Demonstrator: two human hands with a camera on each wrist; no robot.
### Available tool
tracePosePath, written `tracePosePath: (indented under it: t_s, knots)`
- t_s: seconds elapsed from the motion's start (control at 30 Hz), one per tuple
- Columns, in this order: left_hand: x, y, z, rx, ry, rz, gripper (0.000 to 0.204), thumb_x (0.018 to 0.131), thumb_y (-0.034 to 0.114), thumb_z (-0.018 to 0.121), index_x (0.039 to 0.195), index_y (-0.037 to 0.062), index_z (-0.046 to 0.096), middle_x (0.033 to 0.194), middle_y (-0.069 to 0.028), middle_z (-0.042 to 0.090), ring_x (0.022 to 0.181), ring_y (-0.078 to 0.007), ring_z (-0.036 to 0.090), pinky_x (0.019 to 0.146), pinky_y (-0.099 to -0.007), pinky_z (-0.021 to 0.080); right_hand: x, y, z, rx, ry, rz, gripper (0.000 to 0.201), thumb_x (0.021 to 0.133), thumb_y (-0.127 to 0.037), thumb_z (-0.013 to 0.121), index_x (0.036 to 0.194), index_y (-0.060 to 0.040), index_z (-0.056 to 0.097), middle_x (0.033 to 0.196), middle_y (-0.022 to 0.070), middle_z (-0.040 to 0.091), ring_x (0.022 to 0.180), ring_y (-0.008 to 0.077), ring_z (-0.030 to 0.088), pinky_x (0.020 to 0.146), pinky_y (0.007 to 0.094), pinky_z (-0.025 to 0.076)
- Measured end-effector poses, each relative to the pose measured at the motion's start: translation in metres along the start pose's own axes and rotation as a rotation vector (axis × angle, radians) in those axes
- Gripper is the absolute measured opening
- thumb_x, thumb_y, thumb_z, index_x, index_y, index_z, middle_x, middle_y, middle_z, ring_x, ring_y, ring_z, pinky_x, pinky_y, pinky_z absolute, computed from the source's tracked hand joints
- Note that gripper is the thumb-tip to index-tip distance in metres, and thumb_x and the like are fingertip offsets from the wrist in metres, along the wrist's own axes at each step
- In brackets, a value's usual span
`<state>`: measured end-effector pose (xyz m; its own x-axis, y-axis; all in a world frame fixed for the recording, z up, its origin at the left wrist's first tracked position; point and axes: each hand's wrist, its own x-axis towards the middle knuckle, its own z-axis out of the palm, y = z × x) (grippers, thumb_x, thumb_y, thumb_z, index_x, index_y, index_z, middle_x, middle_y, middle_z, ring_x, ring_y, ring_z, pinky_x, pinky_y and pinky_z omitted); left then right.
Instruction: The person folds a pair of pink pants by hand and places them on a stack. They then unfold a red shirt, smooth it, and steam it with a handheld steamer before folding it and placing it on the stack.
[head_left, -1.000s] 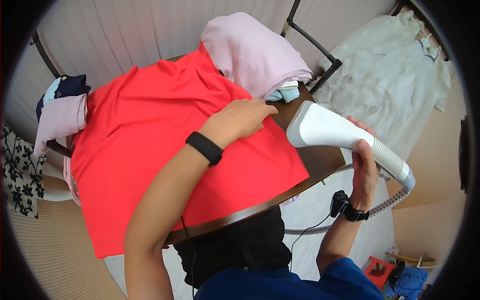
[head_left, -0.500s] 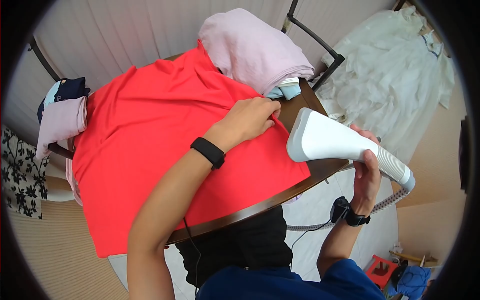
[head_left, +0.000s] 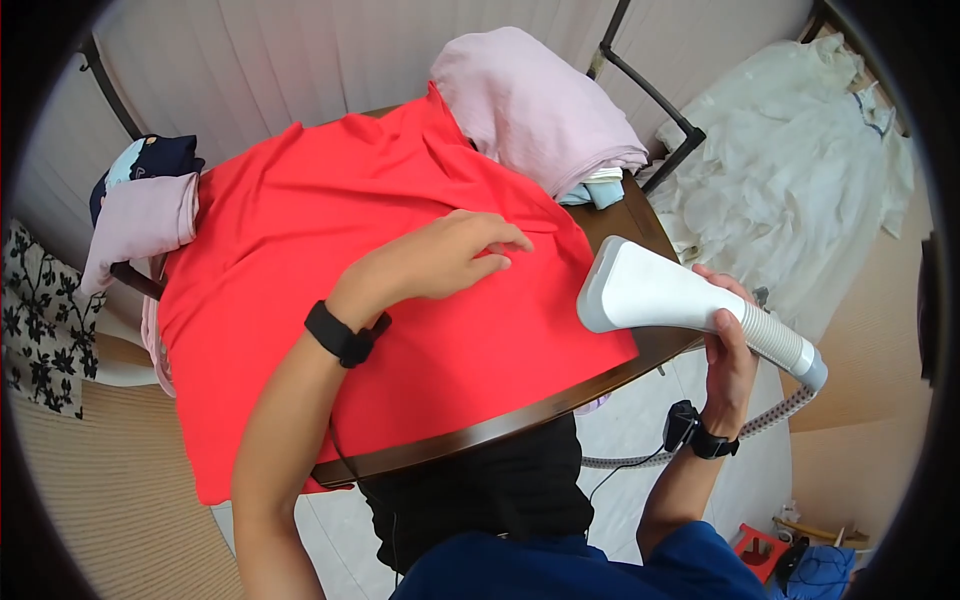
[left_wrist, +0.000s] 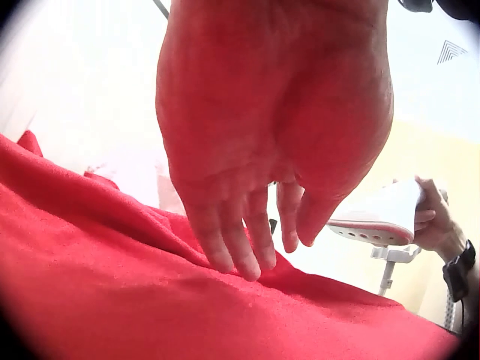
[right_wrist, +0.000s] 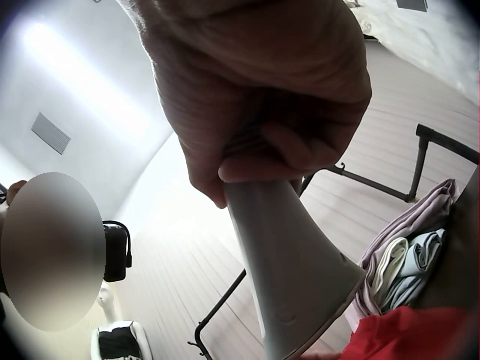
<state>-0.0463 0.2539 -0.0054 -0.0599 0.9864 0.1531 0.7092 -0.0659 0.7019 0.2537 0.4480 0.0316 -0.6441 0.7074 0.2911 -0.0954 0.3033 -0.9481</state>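
The head camera is looking forward and down from above the right hand's [head_left: 733,365] grip on the white device [head_left: 650,288], giving the widest view. The left wrist camera is facing along the left hand [head_left: 430,262] to its fingertips, very near, and is seeing the grip from across the red cloth [head_left: 330,205]. The right wrist camera is looking from close behind the grip along the device, also catching the ceiling [right_wrist: 97,146]. All three are sharing device and red cloth; head and right wrist are sharing the pink cloth [head_left: 530,110] beyond the grip.

Red cloth [head_left: 500,345] drapes over the table [head_left: 648,222], creased toward the far side; white handheld steamer [head_left: 655,290] tilts near its right edge.
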Motion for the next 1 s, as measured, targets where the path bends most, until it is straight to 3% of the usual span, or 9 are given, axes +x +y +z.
tracePosePath:
  t_s: [0.1,0.2,0.37,0.47,0.63,0.7,0.8,0.93,1.0]
  knots:
    - [-0.007,-0.007,-0.001,0.036,0.038,-0.043,0.035,0.096,0.006,0.056,0.13,0.0027,0.061,0.118,-0.0145,0.068,0.109,-0.0307,0.064,0.096,-0.0412,0.05,0.002,0.001,0.008,-0.013,-0.004,0.01,0.052,0.085,-0.032,0.074,0.125,0.0011,0.065,0.127,0.0159,0.069,0.063,-0.0006,0.051,0.047,0.0144,0.035]
    - [0.019,-0.009,0.015,0.077,0.152,0.068,0.036,0.095,0.004,0.055,0.131,0.0052,0.061,0.117,-0.0157,0.068,0.107,-0.0318,0.064,0.095,-0.0424,0.051,0.002,-0.001,0.016,0.012,0.026,-0.001,0.052,0.085,-0.031,0.073,0.126,0.0009,0.064,0.128,0.0164,0.068,0.065,0.0008,0.054,0.048,0.0142,0.035]
    - [0.072,0.005,0.033,0.512,0.314,0.077,0.046,0.09,0.0,0.054,0.133,0.0131,0.06,0.101,-0.0147,0.067,0.091,-0.0346,0.069,0.072,-0.0464,0.055,-0.005,0.01,-0.001,0.08,0.071,-0.005,0.058,0.082,-0.036,0.075,0.124,0.0008,0.063,0.127,0.0193,0.067,0.072,0.0049,0.061,0.046,0.0145,0.033]
    - [0.09,-0.004,0.043,0.646,0.182,-0.012,0.045,0.089,-0.001,0.054,0.132,0.0122,0.06,0.099,-0.0142,0.068,0.09,-0.0332,0.069,0.071,-0.0455,0.056,-0.011,0.021,-0.02,0.085,0.067,0.038,0.059,0.083,-0.038,0.073,0.126,0.0011,0.062,0.13,0.0184,0.065,0.076,0.0048,0.061,0.046,0.0129,0.035]
    - [0.099,-0.016,0.052,0.714,0.203,-0.055,0.024,0.088,0.004,0.061,0.11,0.0051,0.069,0.086,-0.0166,0.069,0.081,-0.0347,0.071,0.067,-0.0459,0.056,-0.015,0.037,-0.038,0.096,0.041,0.066,0.058,0.085,-0.038,0.071,0.126,0.0013,0.06,0.131,0.0181,0.063,0.083,0.0055,0.063,0.046,0.011,0.036]
    - [0.099,-0.013,0.054,0.73,0.299,-0.061,0.014,0.085,0.01,0.068,0.096,0.002,0.068,0.081,-0.0187,0.069,0.078,-0.0368,0.071,0.067,-0.0473,0.056,-0.017,0.038,-0.038,0.108,0.029,0.06,0.058,0.085,-0.038,0.071,0.126,0.0013,0.06,0.131,0.0191,0.063,0.083,0.0058,0.063,0.045,0.011,0.035]
    - [0.1,-0.009,0.055,0.665,0.359,-0.067,0.017,0.082,0.012,0.073,0.091,0.0003,0.065,0.081,-0.0207,0.068,0.078,-0.0381,0.07,0.068,-0.0478,0.056,-0.019,0.04,-0.039,0.124,-0.001,0.07,0.058,0.084,-0.037,0.072,0.126,0.0012,0.06,0.131,0.0197,0.063,0.082,0.0058,0.063,0.046,0.0113,0.036]
    - [0.092,0.0,0.053,0.576,0.316,-0.146,0.028,0.081,0.013,0.074,0.105,0.0006,0.065,0.088,-0.0206,0.069,0.087,-0.0383,0.07,0.073,-0.0487,0.056,-0.018,0.039,-0.033,0.13,-0.013,0.067,0.057,0.083,-0.036,0.073,0.126,0.001,0.061,0.131,0.02,0.063,0.077,0.0052,0.061,0.046,0.012,0.036]
    - [0.078,0.005,0.046,0.365,0.162,-0.085,0.05,0.084,0.013,0.073,0.13,0.0037,0.057,0.111,-0.0206,0.067,0.106,-0.0365,0.065,0.087,-0.0466,0.054,-0.017,0.038,-0.027,0.131,0.04,0.063,0.059,0.077,-0.037,0.078,0.118,0.0036,0.065,0.123,0.0222,0.068,0.06,0.0033,0.056,0.042,0.0147,0.034]
